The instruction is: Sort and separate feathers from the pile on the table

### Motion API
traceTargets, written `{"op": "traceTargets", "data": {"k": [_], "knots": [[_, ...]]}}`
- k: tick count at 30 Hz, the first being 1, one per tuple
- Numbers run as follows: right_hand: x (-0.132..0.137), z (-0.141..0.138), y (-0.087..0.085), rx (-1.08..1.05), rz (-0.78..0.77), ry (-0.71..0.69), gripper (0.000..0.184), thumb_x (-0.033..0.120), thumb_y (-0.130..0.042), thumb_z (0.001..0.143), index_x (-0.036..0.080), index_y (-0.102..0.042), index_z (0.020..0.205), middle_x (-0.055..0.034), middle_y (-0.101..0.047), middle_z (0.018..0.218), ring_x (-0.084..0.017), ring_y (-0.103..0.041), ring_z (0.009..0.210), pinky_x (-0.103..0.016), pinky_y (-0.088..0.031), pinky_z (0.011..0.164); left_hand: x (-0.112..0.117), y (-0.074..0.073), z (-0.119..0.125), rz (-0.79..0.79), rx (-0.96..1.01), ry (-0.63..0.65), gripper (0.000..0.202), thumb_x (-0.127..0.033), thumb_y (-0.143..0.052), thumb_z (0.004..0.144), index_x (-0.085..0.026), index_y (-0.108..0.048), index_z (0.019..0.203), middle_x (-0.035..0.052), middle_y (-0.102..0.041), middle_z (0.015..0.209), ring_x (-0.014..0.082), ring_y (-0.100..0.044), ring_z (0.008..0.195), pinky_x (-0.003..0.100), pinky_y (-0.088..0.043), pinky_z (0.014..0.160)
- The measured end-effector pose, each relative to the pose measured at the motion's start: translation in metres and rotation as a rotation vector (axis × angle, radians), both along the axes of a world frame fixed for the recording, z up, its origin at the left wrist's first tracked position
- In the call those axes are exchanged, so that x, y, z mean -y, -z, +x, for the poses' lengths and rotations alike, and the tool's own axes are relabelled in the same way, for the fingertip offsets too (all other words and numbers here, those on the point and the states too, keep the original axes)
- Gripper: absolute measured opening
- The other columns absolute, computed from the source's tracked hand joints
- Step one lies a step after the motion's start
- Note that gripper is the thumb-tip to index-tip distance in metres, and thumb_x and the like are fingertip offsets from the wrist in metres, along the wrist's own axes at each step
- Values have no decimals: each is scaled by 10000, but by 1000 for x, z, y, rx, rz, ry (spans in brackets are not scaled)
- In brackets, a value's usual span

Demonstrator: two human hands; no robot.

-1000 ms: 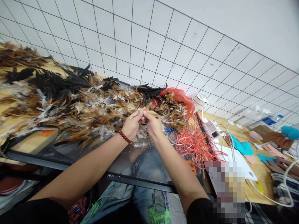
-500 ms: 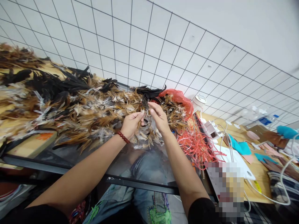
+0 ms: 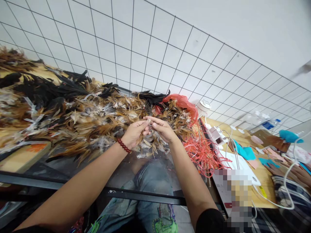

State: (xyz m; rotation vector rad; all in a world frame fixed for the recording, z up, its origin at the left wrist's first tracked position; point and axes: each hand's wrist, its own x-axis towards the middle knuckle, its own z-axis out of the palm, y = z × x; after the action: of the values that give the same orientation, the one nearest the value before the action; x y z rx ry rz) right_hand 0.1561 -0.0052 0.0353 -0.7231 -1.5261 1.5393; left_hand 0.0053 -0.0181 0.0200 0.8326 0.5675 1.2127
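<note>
My left hand, with a dark red bead bracelet on its wrist, is closed in a pinch. At its fingertips shows a small pale feather, mostly hidden by the fingers. Thumb and fingers of my right hand close on the same spot, so the two hands touch. Beneath and around them spreads a heap of brown and whitish feathers, some in tied bundles. Longer black feathers lie behind on the left.
A red plastic bag and tangled red plastic string lie to the right. Beyond are a white-lidded container, cables, and teal cloth pieces. Another person's hands rest at far right. Black wire mesh stands behind the table.
My right hand has moved in from slightly apart, and its fingers now meet my left fingertips at the feather. The view has shifted slightly.
</note>
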Motion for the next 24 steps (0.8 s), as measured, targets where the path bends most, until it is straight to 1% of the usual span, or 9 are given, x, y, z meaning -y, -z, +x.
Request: {"op": "traceTargets", "data": {"k": [2,4,8,12,14,18,19,21,24], "knots": [[4,-4,1,-32,-58,-14,494,498,-726,722,225,-691,1133,-40,-729,866,-168,-680,748,-256,-514,633,1,0,0,-6,20,55,331,-359,-836,636,-117,-611,654,-58,-470,525,22,-377,424,215,-467,560],[7,-6,3,-65,-66,63,394,463,-749,702,213,-730,1006,-26,-714,774,-154,-670,708,-247,-507,620,3,0,1,-13,13,103,334,-351,-835,640,-117,-596,635,-57,-464,523,19,-365,421,214,-466,553],[14,-1,13,-126,-28,293,206,366,-811,611,195,-720,678,-42,-723,875,-158,-649,850,-279,-511,784,7,4,4,-44,-79,224,309,-353,-830,641,-119,-636,699,-61,-462,521,25,-359,415,218,-464,536],[22,17,24,-204,-95,525,190,350,-804,577,200,-711,647,-31,-707,829,-132,-591,713,-264,-480,675,5,12,4,-31,-287,382,301,-373,-810,653,-119,-651,630,-24,-523,523,50,-428,428,237,-477,551],[25,25,28,-290,-156,658,199,344,-807,540,209,-707,647,-19,-701,803,-125,-563,674,-252,-457,628,2,14,3,-41,-421,319,258,-332,-825,624,-120,-679,643,18,-605,573,92,-522,486,258,-495,580],[28,27,32,-328,-164,775,195,327,-798,514,208,-699,632,-21,-704,776,-149,-583,740,-277,-468,715,-1,6,1,143,-516,-168,230,-232,-828,597,-168,-756,807,75,-740,848,206,-657,868,298,-513,794],[29,24,33,-309,-123,763,180,321,-792,527,206,-702,631,-28,-710,792,-161,-598,789,-293,-471,770,0,4,1,206,-508,-211,223,-249,-814,623,-176,-765,828,78,-747,902,221,-647,952,301,-498,846],[32,16,32,-267,-29,719,140,308,-779,568,206,-713,638,-41,-721,847,-180,-615,890,-318,-458,876,3,0,3,272,-505,-126,220,-302,-790,667,-183,-774,852,75,-752,932,228,-643,979,301,-480,882],[36,5,30,-207,56,669,89,301,-754,638,218,-729,659,-50,-721,943,-194,-618,970,-340,-458,920,8,2,9,288,-500,74,215,-372,-774,683,-183,-761,785,52,-741,824,216,-648,872,293,-489,807]]}}
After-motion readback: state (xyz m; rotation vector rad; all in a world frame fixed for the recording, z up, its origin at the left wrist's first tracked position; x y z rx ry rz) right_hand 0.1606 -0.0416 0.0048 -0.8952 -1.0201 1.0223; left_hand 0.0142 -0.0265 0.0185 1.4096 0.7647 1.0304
